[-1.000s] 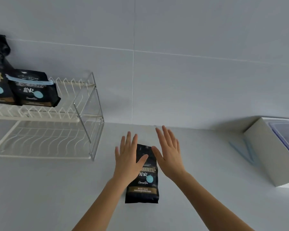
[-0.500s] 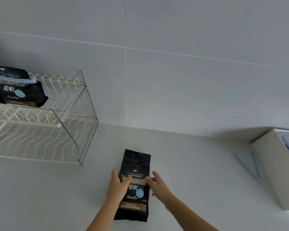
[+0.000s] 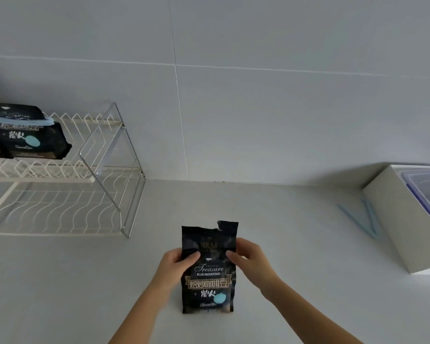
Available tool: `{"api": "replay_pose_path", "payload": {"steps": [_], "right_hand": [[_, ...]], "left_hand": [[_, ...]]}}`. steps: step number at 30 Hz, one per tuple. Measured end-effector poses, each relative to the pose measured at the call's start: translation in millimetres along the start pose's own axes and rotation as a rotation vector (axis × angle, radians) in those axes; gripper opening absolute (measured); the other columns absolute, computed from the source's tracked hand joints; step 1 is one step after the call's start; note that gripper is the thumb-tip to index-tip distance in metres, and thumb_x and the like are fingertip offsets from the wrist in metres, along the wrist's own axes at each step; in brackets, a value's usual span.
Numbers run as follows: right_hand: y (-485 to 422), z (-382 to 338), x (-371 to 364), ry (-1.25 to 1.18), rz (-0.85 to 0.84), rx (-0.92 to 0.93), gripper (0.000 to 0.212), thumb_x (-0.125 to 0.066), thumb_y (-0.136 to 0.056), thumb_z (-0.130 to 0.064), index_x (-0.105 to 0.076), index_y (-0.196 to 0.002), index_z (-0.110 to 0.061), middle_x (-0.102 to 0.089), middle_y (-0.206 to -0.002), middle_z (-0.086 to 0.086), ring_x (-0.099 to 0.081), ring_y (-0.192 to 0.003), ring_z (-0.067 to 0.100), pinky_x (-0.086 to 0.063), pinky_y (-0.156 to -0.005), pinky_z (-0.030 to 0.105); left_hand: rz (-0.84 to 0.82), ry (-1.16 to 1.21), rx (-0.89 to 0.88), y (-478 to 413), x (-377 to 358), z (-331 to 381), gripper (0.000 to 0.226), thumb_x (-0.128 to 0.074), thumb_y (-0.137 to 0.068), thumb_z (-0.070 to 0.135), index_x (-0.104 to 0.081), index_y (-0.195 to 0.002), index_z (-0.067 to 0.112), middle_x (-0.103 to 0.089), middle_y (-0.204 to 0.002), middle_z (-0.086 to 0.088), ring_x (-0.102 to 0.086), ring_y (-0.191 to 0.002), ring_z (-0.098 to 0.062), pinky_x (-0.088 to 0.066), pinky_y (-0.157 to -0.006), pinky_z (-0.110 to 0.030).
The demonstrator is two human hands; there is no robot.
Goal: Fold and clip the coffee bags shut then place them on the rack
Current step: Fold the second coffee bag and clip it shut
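A pale grey tiled wall (image 3: 258,95) fills the upper half of the frame, and below it a light grey countertop (image 3: 296,244) spreads across the lower half. At the left edge stands a white wire two-tier dish rack (image 3: 67,194) with a chrome end frame; on its upper tier, in the upper left of the frame, sits a black coffee bag with a folded top held by a pale blue clip (image 3: 32,137), and a second dark bag just left of it is cut off by the frame edge. At the right edge a white rectangular box (image 3: 392,219) rests on the counter with a clear bluish plastic lid (image 3: 425,189) on top, and two pale blue sealing clips (image 3: 363,219) lie on the counter just left of it. In the lower centre stands the black foil coffee bag with gold and white lettering and a blue dot (image 3: 210,276), upright on its base, its long axis running up the frame, printed face toward the camera and its torn, unfolded top edge pointing toward the wall. The left hand (image 3: 176,266) wraps the bag's left edge, thumb pressed on the front and fingers curled behind. The right hand (image 3: 252,259) grips the right edge the same way, thumb on the front face. Both hands are closed snugly around the upper half of the bag.
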State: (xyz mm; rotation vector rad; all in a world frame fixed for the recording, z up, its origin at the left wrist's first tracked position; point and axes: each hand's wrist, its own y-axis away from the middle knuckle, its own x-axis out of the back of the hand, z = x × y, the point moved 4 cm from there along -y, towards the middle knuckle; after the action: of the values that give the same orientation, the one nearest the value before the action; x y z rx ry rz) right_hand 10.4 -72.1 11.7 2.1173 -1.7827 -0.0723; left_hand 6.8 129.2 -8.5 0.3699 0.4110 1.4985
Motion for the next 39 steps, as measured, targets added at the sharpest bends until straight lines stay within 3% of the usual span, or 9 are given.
{"api": "replay_pose_path", "payload": {"steps": [4,11,16,18,22,27,32,36,39], "right_hand": [[18,-13,14,0.007,-0.003,0.074,0.025,-0.061,-0.087,-0.004,-0.073,-0.090,-0.026,-0.075,-0.089,-0.013,-0.069,-0.083,0.004,-0.050,-0.067,0.010],[31,-26,33,0.054,0.138,0.323,0.013,-0.062,-0.086,-0.012,-0.073,-0.088,-0.019,-0.074,-0.082,-0.001,-0.068,-0.080,0.018,-0.053,-0.074,0.028],[34,2,44,0.010,0.147,0.165,0.024,-0.061,-0.085,-0.001,-0.072,-0.073,-0.018,-0.071,-0.066,-0.008,-0.064,-0.062,0.006,-0.052,-0.057,0.029],[38,1,50,-0.055,0.115,0.192,0.022,-0.062,-0.086,-0.005,-0.074,-0.080,-0.023,-0.076,-0.076,-0.005,-0.071,-0.074,0.010,-0.056,-0.064,0.021],[41,21,57,-0.071,0.105,0.055,0.011,-0.063,-0.087,-0.006,-0.072,-0.084,-0.012,-0.076,-0.085,0.011,-0.072,-0.083,0.025,-0.060,-0.073,0.039],[42,17,57,-0.065,0.090,0.115,0.027,-0.068,-0.078,0.001,-0.068,-0.095,-0.020,-0.076,-0.085,-0.001,-0.071,-0.082,0.014,-0.055,-0.064,0.020],[38,13,54,0.002,0.172,0.171,0.022,-0.070,-0.077,0.000,-0.061,-0.094,-0.009,-0.072,-0.084,0.014,-0.069,-0.077,0.028,-0.059,-0.069,0.045],[34,21,49,-0.083,0.209,0.120,0.029,-0.071,-0.079,-0.006,-0.057,-0.097,-0.023,-0.075,-0.078,0.009,-0.072,-0.072,0.024,-0.060,-0.066,0.049],[34,20,52,-0.105,0.235,0.152,0.045,-0.069,-0.081,-0.008,-0.048,-0.106,-0.038,-0.076,-0.082,-0.001,-0.072,-0.075,0.016,-0.060,-0.061,0.031]], "left_hand": [[-0.024,-0.021,-0.125,15,-12,18,0.013,-0.069,-0.081,0.006,-0.074,-0.077,0.017,-0.078,-0.077,0.001,-0.072,-0.073,-0.009,-0.053,-0.057,-0.014],[0.047,-0.099,-0.356,31,-33,36,0.014,-0.068,-0.083,0.008,-0.072,-0.084,0.021,-0.077,-0.084,-0.001,-0.070,-0.081,-0.008,-0.054,-0.068,-0.018],[0.094,-0.233,-0.367,43,-61,17,0.023,-0.067,-0.082,0.006,-0.069,-0.070,0.026,-0.072,-0.070,0.007,-0.067,-0.073,-0.009,-0.049,-0.064,-0.017],[0.089,-0.174,-0.421,47,-66,16,0.017,-0.068,-0.083,0.011,-0.073,-0.073,0.024,-0.075,-0.074,0.004,-0.069,-0.075,-0.008,-0.050,-0.063,-0.014],[0.054,-0.172,-0.300,40,-76,1,0.007,-0.066,-0.085,0.013,-0.069,-0.078,0.013,-0.073,-0.074,0.000,-0.068,-0.074,-0.017,-0.052,-0.063,-0.024],[0.054,-0.172,-0.317,34,-83,-3,0.011,-0.069,-0.082,0.016,-0.067,-0.091,0.022,-0.075,-0.085,0.004,-0.069,-0.082,-0.009,-0.055,-0.064,-0.021],[0.158,-0.193,-0.345,34,-79,-7,0.023,-0.073,-0.077,0.013,-0.061,-0.093,0.025,-0.074,-0.086,0.006,-0.070,-0.079,-0.009,-0.057,-0.062,-0.022],[0.197,-0.071,-0.278,30,-74,-12,0.044,-0.072,-0.079,0.014,-0.050,-0.114,0.028,-0.076,-0.083,-0.002,-0.072,-0.077,-0.014,-0.058,-0.062,-0.027],[0.296,-0.046,-0.366,34,-79,-11,0.053,-0.068,-0.082,0.010,-0.040,-0.119,0.034,-0.075,-0.083,0.000,-0.071,-0.081,-0.010,-0.055,-0.067,-0.022]]}}
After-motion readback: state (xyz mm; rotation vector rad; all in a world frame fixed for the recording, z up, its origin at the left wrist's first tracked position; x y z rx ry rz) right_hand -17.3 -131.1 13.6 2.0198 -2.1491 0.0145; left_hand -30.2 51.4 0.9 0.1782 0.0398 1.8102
